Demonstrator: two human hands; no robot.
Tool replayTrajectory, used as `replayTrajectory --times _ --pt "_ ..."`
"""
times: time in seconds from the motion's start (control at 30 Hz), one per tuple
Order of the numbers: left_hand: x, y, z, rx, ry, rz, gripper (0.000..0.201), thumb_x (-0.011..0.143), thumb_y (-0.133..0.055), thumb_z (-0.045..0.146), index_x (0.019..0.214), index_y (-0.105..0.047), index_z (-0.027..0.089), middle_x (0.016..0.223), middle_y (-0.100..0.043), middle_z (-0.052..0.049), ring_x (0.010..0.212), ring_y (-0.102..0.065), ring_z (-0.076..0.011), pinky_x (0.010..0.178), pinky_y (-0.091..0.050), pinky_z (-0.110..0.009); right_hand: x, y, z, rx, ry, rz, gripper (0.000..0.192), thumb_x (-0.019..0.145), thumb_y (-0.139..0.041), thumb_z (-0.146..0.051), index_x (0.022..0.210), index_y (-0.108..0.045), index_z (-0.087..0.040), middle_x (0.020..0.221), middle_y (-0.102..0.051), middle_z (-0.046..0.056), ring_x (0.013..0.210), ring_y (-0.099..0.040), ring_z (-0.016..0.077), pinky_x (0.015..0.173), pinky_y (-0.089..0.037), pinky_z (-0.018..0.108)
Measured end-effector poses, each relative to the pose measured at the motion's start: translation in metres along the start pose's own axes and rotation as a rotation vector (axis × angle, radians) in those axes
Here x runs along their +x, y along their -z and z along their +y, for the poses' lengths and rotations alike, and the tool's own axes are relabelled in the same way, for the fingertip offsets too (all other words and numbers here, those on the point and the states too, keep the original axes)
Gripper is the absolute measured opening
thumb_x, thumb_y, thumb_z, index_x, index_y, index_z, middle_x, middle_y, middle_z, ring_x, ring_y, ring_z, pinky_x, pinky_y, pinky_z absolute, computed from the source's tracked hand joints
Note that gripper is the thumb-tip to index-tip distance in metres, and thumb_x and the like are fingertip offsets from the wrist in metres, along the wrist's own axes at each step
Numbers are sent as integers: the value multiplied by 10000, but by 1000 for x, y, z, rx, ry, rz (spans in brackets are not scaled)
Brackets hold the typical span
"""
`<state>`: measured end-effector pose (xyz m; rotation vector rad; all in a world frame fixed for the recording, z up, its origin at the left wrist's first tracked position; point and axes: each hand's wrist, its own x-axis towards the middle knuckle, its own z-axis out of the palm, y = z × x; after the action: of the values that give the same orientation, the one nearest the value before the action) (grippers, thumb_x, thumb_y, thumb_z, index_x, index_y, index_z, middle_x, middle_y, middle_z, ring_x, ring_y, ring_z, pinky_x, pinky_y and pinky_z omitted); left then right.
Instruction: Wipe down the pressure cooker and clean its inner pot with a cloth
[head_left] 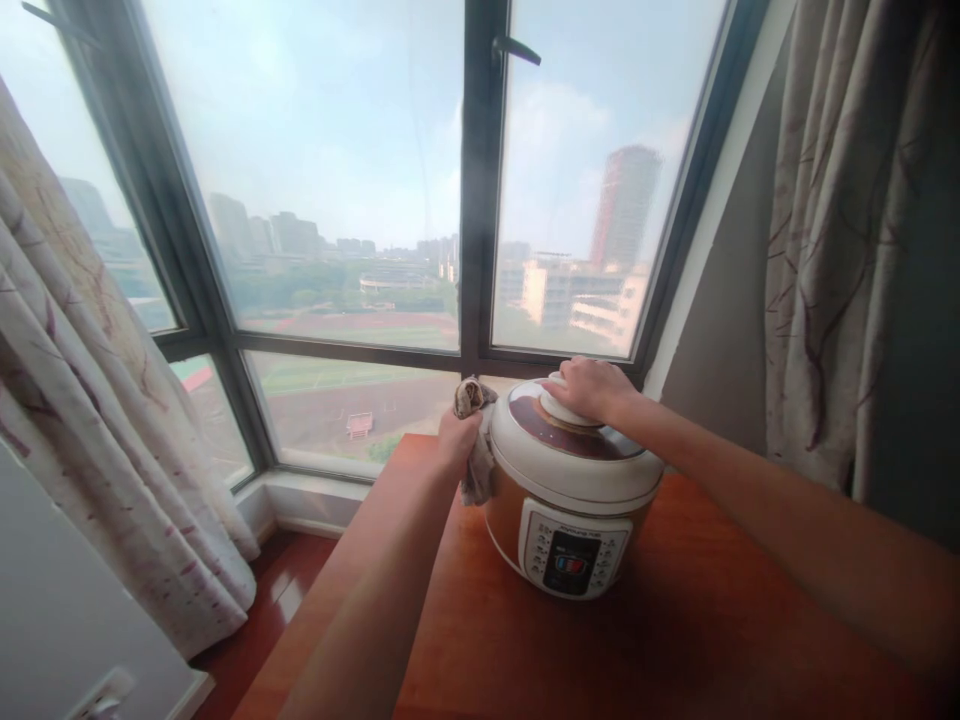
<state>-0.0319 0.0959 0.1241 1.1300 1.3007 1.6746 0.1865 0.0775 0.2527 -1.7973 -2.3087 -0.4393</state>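
Observation:
An electric pressure cooker (574, 480), white and brown with a control panel (574, 560) on its front, stands upright on the wooden table. My right hand (592, 388) is closed over the white knob (566, 410) on top of its lid. At the cooker's left side, my left hand (459, 435) grips a bunched greyish-brown cloth (478, 470), which lies against the cooker's side. The lid sits on the cooker, and the fingers of my right hand partly hide the knob.
The reddish wooden table (480, 640) runs up to the windows (337, 180). Patterned curtains hang at left (97, 420) and right (832, 240). Dark red floor (277, 580) shows past the table's left edge, and a wall socket (105, 695) is at lower left.

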Motion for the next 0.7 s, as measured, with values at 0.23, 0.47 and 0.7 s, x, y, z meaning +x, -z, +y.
replayTrajectory --times 0.23,0.47,0.7 --pt "-2 1 1 9 16 32 232 614 -725 246 825 -712 151 765 -687 -51 785 -660 -236 741 -527 -347 11 31 24 -11 -66 30 577 978 -389 -582 1091 -741 -138 1119 -716 202 1072 -664 330 858 -476 389" --pt "-1 4 2 4 8 -5 290 615 -753 266 873 -721 139 791 -703 -59 784 -664 -231 747 -536 -346 -3 74 74 -69 -145 163 580 970 -436 -598 1068 -732 -109 1105 -712 208 1050 -666 306 793 -400 360" --pt "0 4 1 -4 12 -8 358 601 -768 328 885 -710 118 735 -679 -46 724 -650 -214 693 -532 -331 -45 74 153 -130 -265 320 424 971 -549 -452 1067 -734 -83 1074 -721 233 1041 -670 273 749 -347 372"
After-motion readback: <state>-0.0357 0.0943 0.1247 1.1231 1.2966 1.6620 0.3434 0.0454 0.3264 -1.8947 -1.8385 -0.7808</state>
